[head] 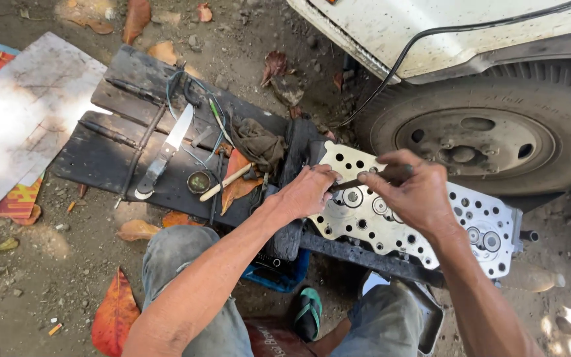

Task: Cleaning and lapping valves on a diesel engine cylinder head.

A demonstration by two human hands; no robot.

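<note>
Two hands meet over a silvery engine block (431, 218) that lies on a dark beam beside a truck wheel (490, 139), seen from the head camera. The right hand (414, 192) is closed around a thin dark rod (371, 177), which slants across the block's near-left end. The left hand (308, 192) pinches the rod's lower end, its fingers curled tight, just above one of the round openings in the block. Left of the block, a dark wooden board (110, 155) rests on the dirt. On it lie a large knife (166, 149), a small round tin (199, 182), a pale stick (227, 182), some thin wires and a crumpled rag (256, 142), which sits nearest the block.
</note>
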